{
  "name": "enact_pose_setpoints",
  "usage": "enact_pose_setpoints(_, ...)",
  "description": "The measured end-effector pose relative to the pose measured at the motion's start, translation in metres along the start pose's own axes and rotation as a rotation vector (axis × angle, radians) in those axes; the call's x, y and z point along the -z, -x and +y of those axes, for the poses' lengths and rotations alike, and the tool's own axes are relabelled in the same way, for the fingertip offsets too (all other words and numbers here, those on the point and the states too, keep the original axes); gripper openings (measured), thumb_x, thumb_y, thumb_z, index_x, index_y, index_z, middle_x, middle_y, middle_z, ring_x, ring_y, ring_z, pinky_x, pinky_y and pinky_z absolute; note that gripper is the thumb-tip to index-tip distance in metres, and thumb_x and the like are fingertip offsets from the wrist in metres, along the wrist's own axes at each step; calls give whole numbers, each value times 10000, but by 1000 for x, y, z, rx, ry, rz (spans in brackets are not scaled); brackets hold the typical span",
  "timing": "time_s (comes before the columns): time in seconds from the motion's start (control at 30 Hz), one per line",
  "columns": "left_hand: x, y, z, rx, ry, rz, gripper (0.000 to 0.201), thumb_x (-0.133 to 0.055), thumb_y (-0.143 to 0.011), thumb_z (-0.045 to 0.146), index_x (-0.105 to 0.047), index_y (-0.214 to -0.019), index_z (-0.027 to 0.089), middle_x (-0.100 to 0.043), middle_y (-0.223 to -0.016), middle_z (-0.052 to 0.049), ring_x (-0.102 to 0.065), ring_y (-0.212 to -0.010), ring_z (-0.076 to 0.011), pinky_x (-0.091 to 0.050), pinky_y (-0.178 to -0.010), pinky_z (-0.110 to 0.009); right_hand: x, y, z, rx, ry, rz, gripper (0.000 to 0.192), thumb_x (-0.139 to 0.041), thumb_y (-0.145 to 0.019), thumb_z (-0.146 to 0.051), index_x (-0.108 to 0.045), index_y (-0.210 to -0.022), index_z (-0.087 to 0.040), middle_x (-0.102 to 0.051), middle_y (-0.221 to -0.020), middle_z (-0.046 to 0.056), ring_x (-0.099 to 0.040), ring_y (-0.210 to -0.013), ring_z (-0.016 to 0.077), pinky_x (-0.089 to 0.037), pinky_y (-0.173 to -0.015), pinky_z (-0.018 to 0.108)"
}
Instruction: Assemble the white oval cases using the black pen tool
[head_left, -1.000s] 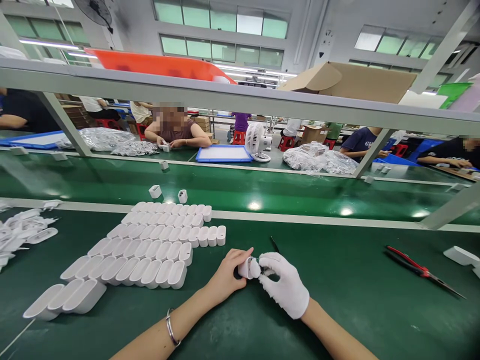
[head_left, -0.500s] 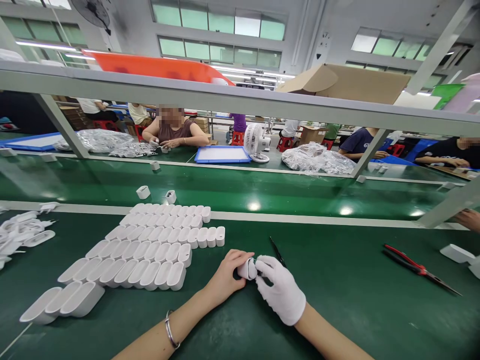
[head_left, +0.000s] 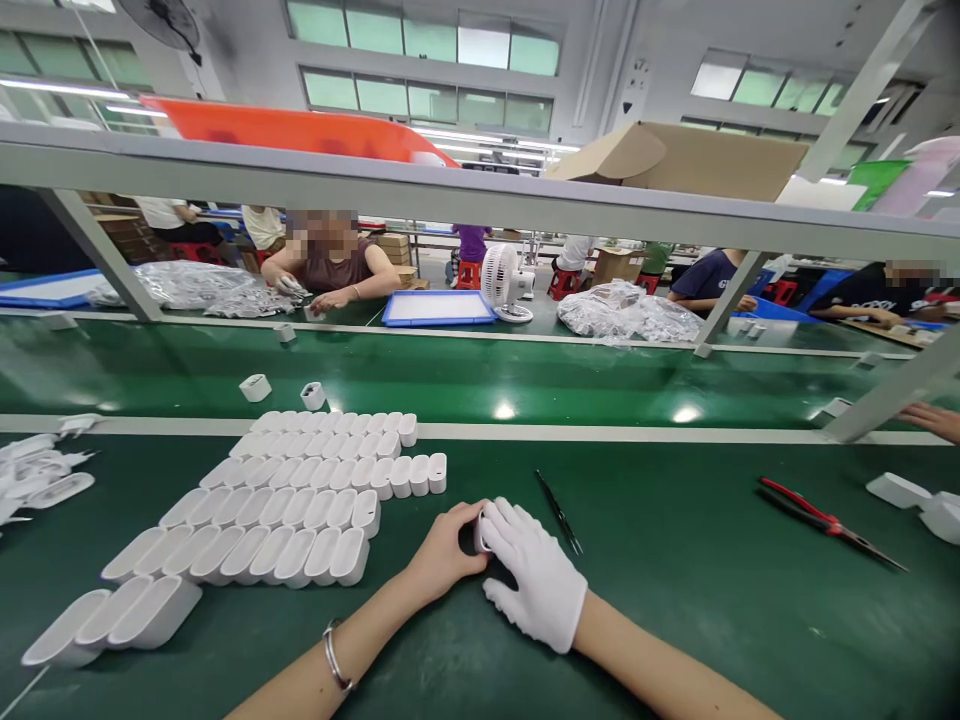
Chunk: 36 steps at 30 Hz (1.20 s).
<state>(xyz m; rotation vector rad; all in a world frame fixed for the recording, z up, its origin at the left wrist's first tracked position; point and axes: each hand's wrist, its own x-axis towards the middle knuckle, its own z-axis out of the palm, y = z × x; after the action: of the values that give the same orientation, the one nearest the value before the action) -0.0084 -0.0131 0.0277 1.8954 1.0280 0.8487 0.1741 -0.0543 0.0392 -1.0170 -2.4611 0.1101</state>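
Note:
My bare left hand (head_left: pixel 448 549), with a bracelet at the wrist, grips a small white plastic housing (head_left: pixel 481 534) between thumb and fingers. Most of the housing is hidden behind the fingers. My right hand (head_left: pixel 534 577), in a white glove, lies with fingers stretched out against the right side of the housing, thumb apart. Just beyond the glove, black tweezers (head_left: pixel 558 511) lie on the green table. Left of my hands stand several rows of white oval housings (head_left: pixel 262 550), their open ends up.
Red-and-black long-nose pliers (head_left: pixel 831 522) lie at right, near loose white housings (head_left: pixel 900 490). White parts (head_left: pixel 45 475) are heaped at far left. Beyond the pale strip, a green belt (head_left: pixel 420 375) carries housings. A shelf (head_left: pixel 487 205) crosses above. Co-workers sit opposite; another person's hand (head_left: pixel 934 418) shows at right.
My right fingers have gone from a pinch at the housing's end to lying stretched out over it. The housings on the belt have shifted left, and the view has turned slightly.

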Motion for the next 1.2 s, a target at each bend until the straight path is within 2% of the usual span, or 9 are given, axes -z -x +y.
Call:
enact_pose_setpoints(0.1,3,1,2,6,15,-21,555,-646,-632,80,-595,-1166,222,-635,-1025,-31,-600,-942,-215,-457,-874,-328,7,-3,9,-55,-91,117,487,-521,-821,-213,-486,-1307,-214,-558,-1307,83,-457,-1260,255,-406,-1026,436)
enact_pose_setpoints(0.2,3,2,4,-9,32,-40,599,-623,-620,40,-587,-1177,254,-620,-1130,-22,-576,-1044,-213,-425,-939,-322,24,0,29,-431,-35,330,305,-458,-870,-262,-628,-1119,-218,-660,-1100,92,-606,-1043,229,-486,-898,378)
enact_pose_setpoints(0.3,3,2,6,-26,42,-49,586,-625,-630,33,-598,-1164,271,-618,-1166,-17,-562,-1080,-208,-413,-966,-327,38,4,50,-844,111,156,331,-535,-801,-432,-673,-1018,-223,-660,-1022,92,-631,-920,283,-503,-771,430)
enact_pose_setpoints(0.37,3,1,6,-43,46,-50,579,-623,-635,26,-603,-1158,272,-615,-1193,-20,-545,-1107,-209,-408,-981,-339,39,5,60,-965,71,-35,339,-596,-730,-455,-687,-960,-224,-668,-964,81,-649,-811,272,-503,-681,395)
enact_pose_setpoints(0.47,3,0,6,-73,49,-56,519,-627,-659,39,-616,-1128,262,-605,-1227,-31,-516,-1149,-220,-398,-1005,-373,32,6,66,-1007,-211,-95,197,-575,-716,-273,-682,-862,-194,-671,-744,53,-614,-547,174,-460,-509,284)
enact_pose_setpoints(0.63,2,1,5,-89,43,-66,502,-615,-684,46,-601,-1139,259,-589,-1252,-38,-506,-1168,-218,-392,-1018,-389,29,2,59,-1068,-603,73,80,-586,-622,-180,-614,-697,-185,-568,-483,-26,-481,-356,116,-361,-368,230)
enact_pose_setpoints(0.83,5,1,11,-83,25,-103,484,-604,-687,67,-588,-1137,244,-600,-1203,-35,-522,-1132,-215,-397,-994,-347,35,-6,35,-900,-1265,392,353,-747,-628,-418,-597,-793,-145,-651,-615,33,-644,-572,179,-516,-568,289)
enact_pose_setpoints(1.03,8,4,14,-91,-29,-247,669,-567,-528,-6,-587,-1146,248,-603,-1055,-20,-557,-996,-222,-440,-917,-331,23,-7,16,-874,-1270,437,436,-799,-565,-501,-620,-744,-145,-629,-695,25,-640,-636,186,-532,-595,315)
enact_pose_setpoints(1.2,8,3,12,-75,-45,-278,675,-649,-605,64,-536,-1242,257,-562,-1124,-45,-519,-1071,-225,-407,-977,-346,19,-10,10,-887,-1257,431,464,-785,-559,-543,-607,-739,-153,-628,-669,21,-641,-614,187,-533,-602,319)
